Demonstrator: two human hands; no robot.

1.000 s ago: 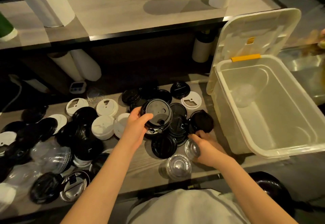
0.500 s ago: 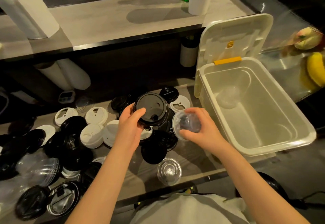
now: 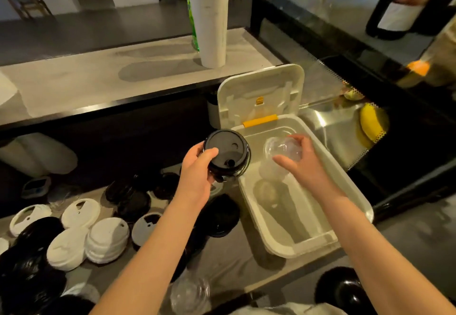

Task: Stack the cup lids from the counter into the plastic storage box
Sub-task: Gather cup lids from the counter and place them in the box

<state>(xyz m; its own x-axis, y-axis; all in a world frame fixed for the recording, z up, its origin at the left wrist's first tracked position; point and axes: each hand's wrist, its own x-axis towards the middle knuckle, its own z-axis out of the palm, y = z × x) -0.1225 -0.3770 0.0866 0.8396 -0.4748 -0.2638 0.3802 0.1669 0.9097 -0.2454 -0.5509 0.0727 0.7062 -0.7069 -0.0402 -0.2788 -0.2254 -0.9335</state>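
**Both hands loaded at the box**

My left hand (image 3: 197, 176) is closed round a short stack of black lids (image 3: 225, 153), thumb pressed on the top one. It holds the stack in the air just beside the far left corner of the plastic storage box (image 3: 303, 248). My right hand (image 3: 304, 166) curls round a clear dome lid (image 3: 281, 149) above the box's open inside. I cannot tell whether more clear lids sit beneath it. The box rests on the desk (image 3: 237, 260), its cover (image 3: 261, 92) standing open behind a yellow latch (image 3: 260, 120). To the left, white lids (image 3: 106, 239) and loose black lids (image 3: 133, 202) lie scattered on the desk, and another clear lid (image 3: 190, 292) lies near its front edge.
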